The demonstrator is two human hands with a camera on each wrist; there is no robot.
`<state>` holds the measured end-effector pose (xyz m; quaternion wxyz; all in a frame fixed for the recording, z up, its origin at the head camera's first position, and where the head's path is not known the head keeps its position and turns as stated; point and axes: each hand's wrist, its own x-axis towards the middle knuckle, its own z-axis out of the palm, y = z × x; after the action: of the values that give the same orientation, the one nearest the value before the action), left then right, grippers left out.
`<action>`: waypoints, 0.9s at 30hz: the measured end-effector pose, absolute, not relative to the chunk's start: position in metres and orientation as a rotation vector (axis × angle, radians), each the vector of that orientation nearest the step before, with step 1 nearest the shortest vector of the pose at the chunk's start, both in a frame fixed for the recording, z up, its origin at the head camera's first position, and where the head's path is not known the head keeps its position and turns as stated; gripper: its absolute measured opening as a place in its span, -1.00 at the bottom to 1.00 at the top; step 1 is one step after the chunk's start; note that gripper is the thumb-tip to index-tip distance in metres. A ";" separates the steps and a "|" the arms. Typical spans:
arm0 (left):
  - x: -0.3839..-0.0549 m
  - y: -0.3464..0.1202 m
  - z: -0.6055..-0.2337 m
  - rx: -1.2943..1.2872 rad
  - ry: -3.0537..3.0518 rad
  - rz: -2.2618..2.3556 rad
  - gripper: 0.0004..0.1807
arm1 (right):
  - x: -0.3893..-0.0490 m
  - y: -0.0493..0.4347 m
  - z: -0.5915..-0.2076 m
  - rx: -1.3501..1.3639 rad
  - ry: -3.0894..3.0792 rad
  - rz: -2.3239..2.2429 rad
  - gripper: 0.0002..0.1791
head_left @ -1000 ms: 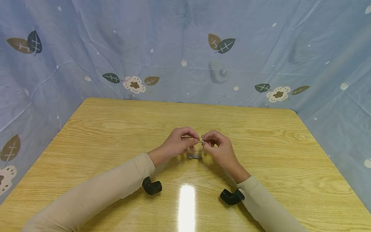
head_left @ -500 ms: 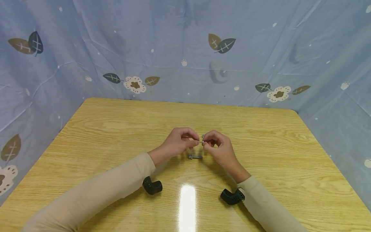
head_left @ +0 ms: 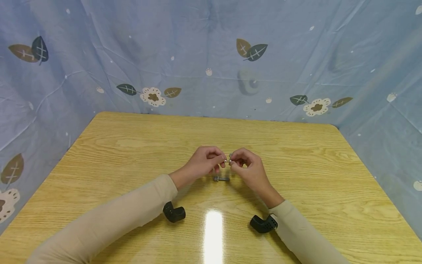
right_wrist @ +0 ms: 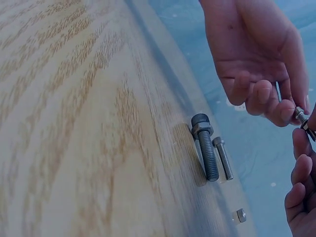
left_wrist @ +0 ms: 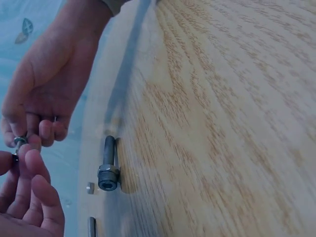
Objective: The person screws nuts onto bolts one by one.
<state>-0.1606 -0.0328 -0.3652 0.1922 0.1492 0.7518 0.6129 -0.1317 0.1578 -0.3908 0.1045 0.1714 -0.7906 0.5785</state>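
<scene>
My left hand (head_left: 206, 160) and right hand (head_left: 248, 165) meet just above the table, fingertips close together. Between them is a small silvery bolt (right_wrist: 299, 113); the left thumb and fingers pinch one end. At its other end, the right thumb and fingertips pinch a small ring-like piece, apparently a nut (left_wrist: 20, 140), mostly covered by fingers. Below the hands lies a large dark bolt (head_left: 221, 179) with a nut (right_wrist: 202, 129) near its head. Beside it in the right wrist view are a thinner bolt (right_wrist: 223, 157) and a loose nut (right_wrist: 241, 215).
The wooden table (head_left: 148, 146) has a bright reflection at its front. Blue patterned cloth (head_left: 197, 47) hangs behind it and along both sides. A black wrist mount (head_left: 174, 212) sits under the left sleeve, another black mount (head_left: 263, 224) under the right.
The left thumb and fingers have shifted a little around the small bolt, and more of it shows between the hands. The right hand and the large bolt stay in place.
</scene>
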 end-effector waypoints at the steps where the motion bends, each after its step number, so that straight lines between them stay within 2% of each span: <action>1: -0.160 -0.033 -0.365 0.431 2.119 1.718 -0.80 | -0.132 0.158 -0.391 0.504 -2.332 1.705 -0.91; 8: -0.158 -0.035 -0.365 0.533 2.163 1.695 -0.90 | -0.132 0.158 -0.391 0.491 -2.337 1.716 -0.92; 12: -0.157 -0.035 -0.363 0.542 2.164 1.691 -0.86 | -0.129 0.156 -0.387 0.477 -2.345 1.726 -0.92; 19: -0.157 -0.033 -0.361 0.412 2.128 1.710 -0.76 | -0.116 0.149 -0.365 0.470 -2.351 1.736 -0.93; 27: -0.157 -0.034 -0.363 0.480 2.119 1.716 -0.87 | -0.114 0.149 -0.363 0.469 -2.350 1.733 -0.93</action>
<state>-0.1567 -0.0342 -0.3628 0.1855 0.1703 0.7519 0.6092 -0.1142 0.1490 -0.3634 0.0920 0.1578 -0.7913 0.5835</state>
